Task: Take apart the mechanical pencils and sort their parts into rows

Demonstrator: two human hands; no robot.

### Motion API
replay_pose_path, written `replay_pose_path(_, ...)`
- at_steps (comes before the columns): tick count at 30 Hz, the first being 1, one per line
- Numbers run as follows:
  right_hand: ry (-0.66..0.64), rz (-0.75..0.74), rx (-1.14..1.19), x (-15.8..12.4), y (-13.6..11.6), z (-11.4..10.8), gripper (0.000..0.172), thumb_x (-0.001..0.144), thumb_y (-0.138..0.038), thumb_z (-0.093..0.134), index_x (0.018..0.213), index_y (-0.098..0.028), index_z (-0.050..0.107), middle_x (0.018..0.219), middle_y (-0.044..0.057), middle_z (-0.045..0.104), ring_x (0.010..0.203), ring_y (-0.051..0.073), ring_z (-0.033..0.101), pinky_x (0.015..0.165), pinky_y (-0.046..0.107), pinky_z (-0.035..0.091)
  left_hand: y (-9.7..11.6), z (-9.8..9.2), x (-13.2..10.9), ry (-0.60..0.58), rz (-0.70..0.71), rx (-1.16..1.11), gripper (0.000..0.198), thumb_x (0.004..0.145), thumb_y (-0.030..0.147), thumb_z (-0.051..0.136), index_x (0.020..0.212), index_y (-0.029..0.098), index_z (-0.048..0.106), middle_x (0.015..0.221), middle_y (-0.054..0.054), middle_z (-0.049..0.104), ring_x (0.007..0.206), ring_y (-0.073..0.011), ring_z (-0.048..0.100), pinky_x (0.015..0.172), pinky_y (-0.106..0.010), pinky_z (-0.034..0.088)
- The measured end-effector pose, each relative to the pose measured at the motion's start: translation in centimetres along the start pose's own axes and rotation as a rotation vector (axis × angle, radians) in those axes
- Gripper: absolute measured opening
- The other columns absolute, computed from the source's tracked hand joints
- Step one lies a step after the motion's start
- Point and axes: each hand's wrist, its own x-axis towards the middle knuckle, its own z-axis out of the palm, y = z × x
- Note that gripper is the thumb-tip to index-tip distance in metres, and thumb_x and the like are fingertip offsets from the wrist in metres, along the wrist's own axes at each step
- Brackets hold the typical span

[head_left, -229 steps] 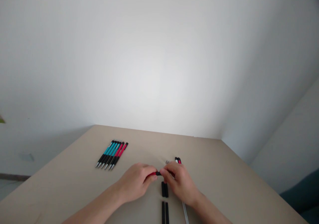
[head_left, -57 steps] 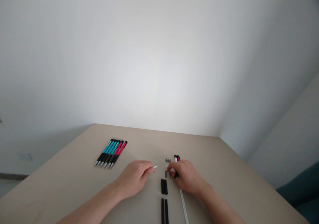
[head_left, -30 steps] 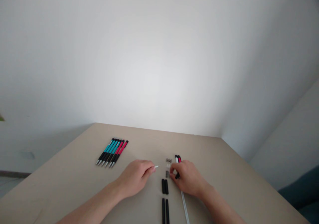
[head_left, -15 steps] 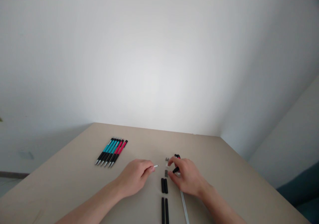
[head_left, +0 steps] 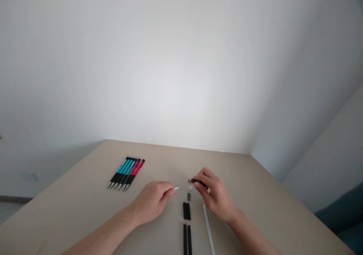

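My left hand [head_left: 155, 200] is closed on a thin white pen refill [head_left: 177, 188], whose tip points right from between thumb and finger. In my right hand [head_left: 214, 192], raised over the loose parts, a black-ended pen barrel [head_left: 199, 182] is pinched between thumb and fingers; the rest of it is hidden by the hand. Below its end are small metal pieces [head_left: 189, 181] and small clear pieces [head_left: 190, 187]. Nearer me lie grey springs [head_left: 189, 197] and short black grips [head_left: 186, 211]. Two long white refills [head_left: 209, 228] lie beside my right wrist.
Several assembled pens [head_left: 126, 173], teal and red with black grips, lie in a slanted row at the left. Two longer black tubes [head_left: 187, 240] are at the bottom middle. The beige table [head_left: 85, 209] meets a white wall behind.
My right hand has lifted the pen barrel off the table and turned it so its black end points left. The tops of the white refills are uncovered. My left hand has hardly moved.
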Motion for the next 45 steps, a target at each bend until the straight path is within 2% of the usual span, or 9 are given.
replay_pose_path(5, -0.082, -0.041, -0.069, -0.1, 0.4, 0.3, 0.02, 0.091, -0.019, 0.049, 0.102, -0.021, 0.065, 0.095, 0.008, 0.056, 0.083, 0.017, 0.055, 0.072, 0.029, 0.046, 0.1, -0.1, 0.0, -0.005, -0.004, 0.018, 0.032, 0.097, 0.028, 0.037, 0.071, 0.019, 0.055, 0.067, 0.001, 0.06, 0.065, -0.0141, 0.054, 0.061, -0.023, 0.033)
replay_pose_path(9, -0.086, -0.027, -0.058, -0.1, 0.4, 0.5, 0.02, 0.09, -0.02, 0.05, 0.103, -0.021, 0.065, 0.091, 0.007, 0.06, 0.081, 0.018, 0.057, 0.072, 0.03, 0.047, 0.3, -0.1, 0.0, -0.01, -0.004, 0.02, 0.034, 0.097, 0.029, 0.037, 0.071, 0.018, 0.056, 0.067, 0.0, 0.06, 0.064, -0.0141, 0.053, 0.06, -0.023, 0.032)
replay_pose_path(14, 0.031, 0.101, 0.08, -0.2, 0.0, 0.6, 0.018, 0.09, -0.024, 0.05, 0.104, -0.019, 0.06, 0.084, 0.004, 0.066, 0.072, 0.015, 0.061, 0.069, 0.026, 0.049, 0.4, -0.2, 0.0, -0.006, -0.002, 0.012, 0.036, 0.097, 0.031, 0.035, 0.072, 0.018, 0.057, 0.067, 0.0, 0.06, 0.064, -0.0143, 0.053, 0.06, -0.023, 0.033)
replay_pose_path(18, 0.184, 0.136, 0.099, -0.4, -0.1, 0.7, 0.012, 0.089, -0.028, 0.052, 0.094, -0.019, 0.058, 0.085, 0.005, 0.066, 0.072, 0.015, 0.061, 0.069, 0.027, 0.05, 0.3, -0.1, 0.0, -0.002, 0.003, 0.017, 0.035, 0.097, 0.03, 0.037, 0.072, 0.018, 0.057, 0.067, 0.0, 0.059, 0.064, -0.0142, 0.053, 0.06, -0.023, 0.033)
replay_pose_path(20, 0.209, 0.14, 0.095, -0.3, 0.0, 0.7, 0.013, 0.089, -0.029, 0.052, 0.095, -0.019, 0.058, 0.085, 0.005, 0.066, 0.072, 0.016, 0.061, 0.068, 0.027, 0.049, 0.2, -0.1, 0.0, -0.003, 0.002, 0.02, 0.035, 0.097, 0.03, 0.037, 0.071, 0.018, 0.057, 0.067, 0.0, 0.059, 0.064, -0.014, 0.053, 0.06, -0.023, 0.033)
replay_pose_path(28, 0.027, 0.095, 0.039, 0.0, 0.0, 0.6, 0.025, 0.092, -0.024, 0.043, 0.106, -0.018, 0.064, 0.078, 0.005, 0.062, 0.066, 0.015, 0.054, 0.062, 0.027, 0.043, 0.3, -0.1, 0.0, -0.001, 0.009, 0.018, 0.036, 0.098, 0.031, 0.036, 0.073, 0.018, 0.059, 0.068, -0.001, 0.061, 0.064, -0.0149, 0.054, 0.06, -0.023, 0.032)
replay_pose_path(36, -0.198, 0.265, 0.319, -0.4, -1.0, 0.6, 0.014, 0.078, -0.029, 0.064, 0.08, -0.016, 0.067, 0.062, -0.001, 0.059, 0.054, 0.011, 0.048, 0.051, 0.022, 0.037, 0.2, -0.2, 0.0, -0.008, 0.009, 0.018, 0.038, 0.098, 0.032, 0.034, 0.073, 0.018, 0.059, 0.066, -0.001, 0.06, 0.064, -0.0148, 0.054, 0.06, -0.023, 0.034)
replay_pose_path(40, -0.205, 0.306, 0.37, -0.3, -1.0, 0.7, 0.021, 0.078, -0.037, 0.064, 0.079, -0.016, 0.067, 0.06, -0.001, 0.057, 0.052, 0.009, 0.043, 0.048, 0.021, 0.033, 0.2, -0.3, 0.0, -0.008, 0.005, 0.027, 0.038, 0.098, 0.032, 0.035, 0.072, 0.018, 0.058, 0.065, -0.001, 0.059, 0.063, -0.0145, 0.053, 0.059, -0.023, 0.034)
replay_pose_path(45, -0.199, 0.235, 0.265, -0.3, -0.6, 0.6, 0.028, 0.085, -0.037, 0.055, 0.071, -0.015, 0.067, 0.057, -0.001, 0.054, 0.052, 0.01, 0.042, 0.049, 0.022, 0.031, 0.2, -0.2, 0.0, -0.006, 0.003, 0.032, 0.038, 0.098, 0.032, 0.035, 0.071, 0.018, 0.058, 0.065, 0.0, 0.059, 0.062, -0.0146, 0.052, 0.059, -0.023, 0.033)
